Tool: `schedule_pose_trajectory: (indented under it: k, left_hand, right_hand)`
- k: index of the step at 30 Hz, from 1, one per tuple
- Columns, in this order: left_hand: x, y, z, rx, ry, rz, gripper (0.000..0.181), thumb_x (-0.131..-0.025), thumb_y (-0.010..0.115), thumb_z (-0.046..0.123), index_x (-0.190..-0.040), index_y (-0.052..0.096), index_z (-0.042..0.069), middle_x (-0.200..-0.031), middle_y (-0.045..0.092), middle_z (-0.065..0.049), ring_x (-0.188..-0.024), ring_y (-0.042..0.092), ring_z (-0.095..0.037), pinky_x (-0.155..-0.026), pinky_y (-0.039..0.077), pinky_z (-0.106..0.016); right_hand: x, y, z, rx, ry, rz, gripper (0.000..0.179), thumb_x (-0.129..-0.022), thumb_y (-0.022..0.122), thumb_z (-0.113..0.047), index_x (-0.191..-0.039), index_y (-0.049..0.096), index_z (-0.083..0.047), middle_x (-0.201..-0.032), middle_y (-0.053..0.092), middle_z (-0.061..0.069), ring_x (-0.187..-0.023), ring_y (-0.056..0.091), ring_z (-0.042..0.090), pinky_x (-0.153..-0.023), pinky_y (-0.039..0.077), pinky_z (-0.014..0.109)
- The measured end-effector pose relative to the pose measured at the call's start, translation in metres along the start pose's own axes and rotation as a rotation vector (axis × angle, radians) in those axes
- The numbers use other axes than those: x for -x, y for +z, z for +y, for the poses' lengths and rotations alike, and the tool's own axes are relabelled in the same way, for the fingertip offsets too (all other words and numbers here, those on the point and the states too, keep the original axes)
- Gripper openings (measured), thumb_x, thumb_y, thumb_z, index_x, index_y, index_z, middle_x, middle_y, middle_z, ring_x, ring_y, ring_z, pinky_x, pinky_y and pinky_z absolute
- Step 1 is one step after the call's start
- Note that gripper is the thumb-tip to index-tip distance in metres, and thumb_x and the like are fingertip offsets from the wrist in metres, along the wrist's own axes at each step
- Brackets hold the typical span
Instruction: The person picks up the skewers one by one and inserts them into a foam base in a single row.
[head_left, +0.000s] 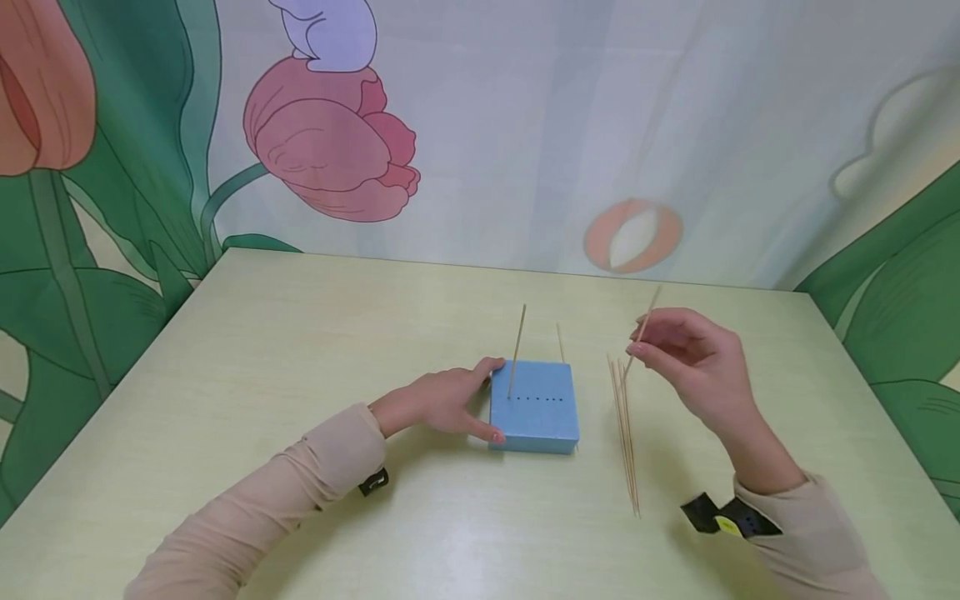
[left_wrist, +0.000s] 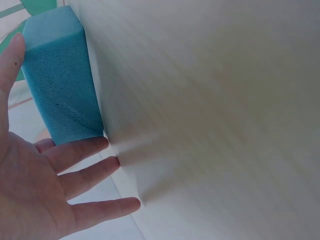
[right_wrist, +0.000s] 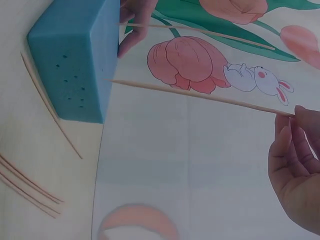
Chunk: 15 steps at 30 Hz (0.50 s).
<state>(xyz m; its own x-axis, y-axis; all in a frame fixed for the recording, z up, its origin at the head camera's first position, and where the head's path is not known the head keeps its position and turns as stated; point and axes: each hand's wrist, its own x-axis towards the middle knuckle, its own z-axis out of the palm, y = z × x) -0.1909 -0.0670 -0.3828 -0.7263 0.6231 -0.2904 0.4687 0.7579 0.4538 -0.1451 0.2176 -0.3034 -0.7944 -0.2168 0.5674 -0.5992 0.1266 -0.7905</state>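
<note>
Blue foam block (head_left: 536, 423), gripped at its left by the left hand (head_left: 448, 403), holds one bamboo stick (head_left: 517, 351); right of it, the right hand (head_left: 701, 358) pinches another stick (head_left: 651, 310)

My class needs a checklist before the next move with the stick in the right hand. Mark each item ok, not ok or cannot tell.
1. Block steadied: ok; the left hand spans the blue block with thumb and fingers.
2. Stick gripped: ok; the right hand pinches the held stick.
3. Free holes: ok; a row of open holes runs beside the standing stick.
4. Held stick over a hole: not ok; the head view shows it right of the block, by the loose sticks.
5. Standing stick firmly seated: cannot tell; its depth is hidden.
</note>
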Motion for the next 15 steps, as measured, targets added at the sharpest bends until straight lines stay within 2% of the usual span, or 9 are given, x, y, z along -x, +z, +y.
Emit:
schedule_pose_trajectory:
  k: [3, 10, 15]
  left_hand:
    - [0.001, -0.001, 0.000, -0.001, -0.001, -0.002, 0.104, -0.070, 0.065, 0.063, -0.145, 0.010, 0.016, -0.140, 0.038, -0.009, -0.121, 0.044, -0.023, -0.088, 0.040, -0.038]
    - [0.001, -0.001, 0.001, -0.002, -0.005, 0.000, 0.104, -0.070, 0.066, 0.063, -0.145, 0.011, 0.016, -0.138, 0.040, -0.009, -0.119, 0.045, -0.023, -0.086, 0.041, -0.038]
    - [0.000, -0.001, 0.001, -0.008, -0.007, 0.000, 0.105, -0.069, 0.065, 0.064, -0.145, 0.010, 0.016, -0.137, 0.042, -0.009, -0.118, 0.046, -0.023, -0.084, 0.041, -0.037]
  right_hand:
    - [-0.003, 0.006, -0.003, 0.019, -0.014, 0.003, 0.023, -0.076, 0.064, 0.014, -0.097, 0.060, 0.007, -0.085, 0.063, 0.002, -0.076, 0.062, 0.011, -0.069, 0.049, 0.018]
    - [-0.011, 0.021, -0.005, -0.060, -0.046, 0.034, 0.024, -0.074, 0.064, 0.017, -0.095, 0.063, 0.006, -0.084, 0.064, 0.005, -0.076, 0.062, 0.013, -0.070, 0.048, 0.020]
    - [-0.015, 0.031, -0.002, -0.102, -0.092, 0.009, 0.020, -0.076, 0.064, 0.015, -0.095, 0.060, 0.010, -0.083, 0.064, 0.006, -0.074, 0.062, 0.013, -0.067, 0.048, 0.020]
